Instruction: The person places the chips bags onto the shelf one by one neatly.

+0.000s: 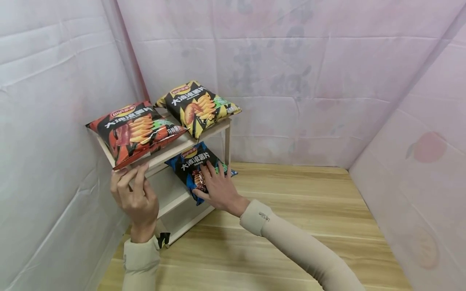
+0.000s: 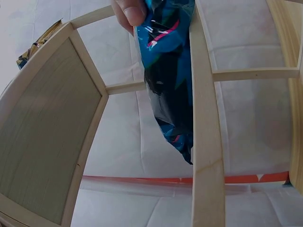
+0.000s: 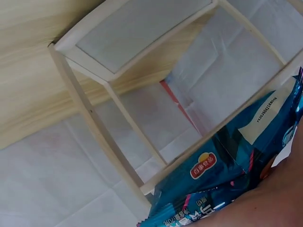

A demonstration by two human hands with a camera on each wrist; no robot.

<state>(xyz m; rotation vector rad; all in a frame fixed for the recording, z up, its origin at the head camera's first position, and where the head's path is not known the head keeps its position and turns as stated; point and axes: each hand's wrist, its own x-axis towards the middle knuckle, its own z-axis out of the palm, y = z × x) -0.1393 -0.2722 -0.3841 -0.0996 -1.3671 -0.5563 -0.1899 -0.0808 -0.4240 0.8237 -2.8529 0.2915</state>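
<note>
My right hand [image 1: 222, 192] lies with spread, fairly straight fingers on the front of a blue-and-black bag of potato chips [image 1: 187, 165]. The bag sits tilted at the middle level of a small pale wooden shelf [image 1: 174, 205], partly over its front edge. In the left wrist view, a fingertip touches the side of that chip bag [image 2: 165, 61]. My left hand [image 1: 136, 198], fingers bent, holds the front left corner of the top shelf, below a red chip bag [image 1: 136, 129]; its fingertips are partly hidden. The left wrist view does not show the left hand.
A yellow chip bag [image 1: 198, 105] lies on the top level beside the red one. The shelf stands on a wood-grain table [image 1: 291, 210], close to the left curtain [image 1: 54, 121]. More pale fabric hangs behind and on the right. A black clip-like thing [image 1: 164, 239] is at the shelf's foot.
</note>
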